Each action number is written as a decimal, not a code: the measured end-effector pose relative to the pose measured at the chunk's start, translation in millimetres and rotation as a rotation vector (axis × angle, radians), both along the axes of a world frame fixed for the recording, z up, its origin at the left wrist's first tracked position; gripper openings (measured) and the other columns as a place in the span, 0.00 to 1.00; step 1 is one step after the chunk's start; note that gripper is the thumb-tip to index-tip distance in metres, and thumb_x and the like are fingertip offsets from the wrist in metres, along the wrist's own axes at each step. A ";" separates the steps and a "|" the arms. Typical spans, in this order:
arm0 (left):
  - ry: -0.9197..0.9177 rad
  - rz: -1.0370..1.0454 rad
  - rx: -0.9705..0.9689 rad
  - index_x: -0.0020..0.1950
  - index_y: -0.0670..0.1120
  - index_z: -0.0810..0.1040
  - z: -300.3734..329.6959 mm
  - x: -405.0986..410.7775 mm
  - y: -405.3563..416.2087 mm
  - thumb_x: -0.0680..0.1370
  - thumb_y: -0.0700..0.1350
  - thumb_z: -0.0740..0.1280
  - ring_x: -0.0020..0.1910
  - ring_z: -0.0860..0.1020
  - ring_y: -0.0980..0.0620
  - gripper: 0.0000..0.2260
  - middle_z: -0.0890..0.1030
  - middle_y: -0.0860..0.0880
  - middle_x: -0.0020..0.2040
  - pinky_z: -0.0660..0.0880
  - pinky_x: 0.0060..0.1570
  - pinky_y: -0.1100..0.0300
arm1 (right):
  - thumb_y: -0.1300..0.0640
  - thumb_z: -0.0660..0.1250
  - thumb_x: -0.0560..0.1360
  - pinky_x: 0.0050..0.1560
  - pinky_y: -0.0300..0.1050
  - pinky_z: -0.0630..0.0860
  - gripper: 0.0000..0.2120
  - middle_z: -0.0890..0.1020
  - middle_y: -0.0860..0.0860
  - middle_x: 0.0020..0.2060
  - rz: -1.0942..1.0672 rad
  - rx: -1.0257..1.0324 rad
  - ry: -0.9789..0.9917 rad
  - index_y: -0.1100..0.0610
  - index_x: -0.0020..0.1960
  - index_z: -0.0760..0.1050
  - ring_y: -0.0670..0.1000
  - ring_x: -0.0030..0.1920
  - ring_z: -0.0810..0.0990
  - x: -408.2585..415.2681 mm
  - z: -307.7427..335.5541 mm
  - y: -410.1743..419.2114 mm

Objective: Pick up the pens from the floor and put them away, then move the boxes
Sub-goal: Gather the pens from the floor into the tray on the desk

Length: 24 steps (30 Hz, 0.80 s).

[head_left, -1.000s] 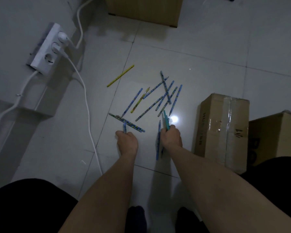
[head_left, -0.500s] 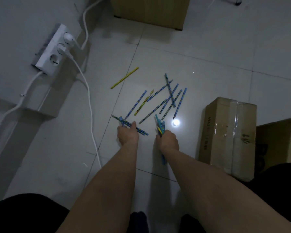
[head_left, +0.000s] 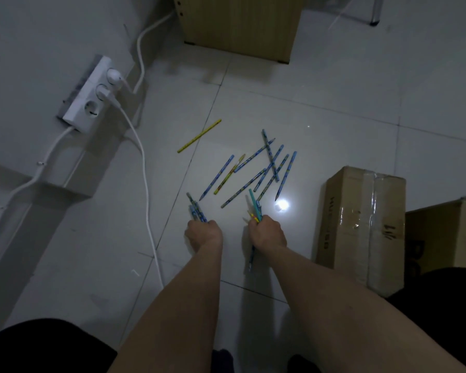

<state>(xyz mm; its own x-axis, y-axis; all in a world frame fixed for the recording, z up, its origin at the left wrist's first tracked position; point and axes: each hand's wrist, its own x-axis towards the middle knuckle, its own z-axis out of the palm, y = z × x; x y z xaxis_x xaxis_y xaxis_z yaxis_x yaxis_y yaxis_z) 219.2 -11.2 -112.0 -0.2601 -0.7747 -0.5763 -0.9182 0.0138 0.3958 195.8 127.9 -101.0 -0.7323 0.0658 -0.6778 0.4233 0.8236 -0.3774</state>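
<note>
Head view: pen pickup is judged under way; boxes untouched.
Left hand [head_left: 203, 234]: grip closed round a blue bundle [head_left: 197, 211].
Right hand [head_left: 267, 232]: grip closed round mixed pens [head_left: 254, 208].
Floor [head_left: 334, 109]: loose pens [head_left: 269, 168] are scattered just beyond; a yellow one [head_left: 199, 136] lies farther.
Next: a reach forward is called for.
Box [head_left: 361, 224]: right, near.

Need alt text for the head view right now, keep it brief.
Seen from above, the left hand and right hand each grip a few pens over a pale tiled floor. About ten loose pens lie scattered ahead; a taped cardboard box stands right.
</note>
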 end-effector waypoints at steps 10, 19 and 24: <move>-0.043 -0.123 0.018 0.59 0.35 0.76 1.0 8.7 -8.1 0.78 0.41 0.67 0.52 0.81 0.39 0.13 0.80 0.36 0.56 0.78 0.48 0.52 | 0.49 0.55 0.82 0.43 0.47 0.69 0.18 0.76 0.61 0.58 -0.064 -0.144 -0.029 0.61 0.65 0.66 0.60 0.52 0.76 -7.7 1.5 0.9; -0.021 -0.226 0.022 0.62 0.39 0.68 7.6 21.2 4.2 0.81 0.44 0.57 0.56 0.77 0.37 0.13 0.76 0.36 0.60 0.71 0.51 0.52 | 0.55 0.56 0.81 0.50 0.51 0.71 0.16 0.75 0.62 0.60 -0.116 -0.121 -0.054 0.60 0.67 0.63 0.62 0.57 0.76 -15.4 9.6 0.5; -0.095 -0.449 -0.034 0.59 0.44 0.70 20.4 20.7 6.2 0.83 0.47 0.55 0.58 0.74 0.39 0.10 0.77 0.39 0.57 0.69 0.56 0.50 | 0.56 0.55 0.82 0.47 0.47 0.70 0.16 0.75 0.61 0.60 -0.104 -0.139 -0.023 0.60 0.68 0.65 0.61 0.56 0.76 -24.2 26.4 -1.5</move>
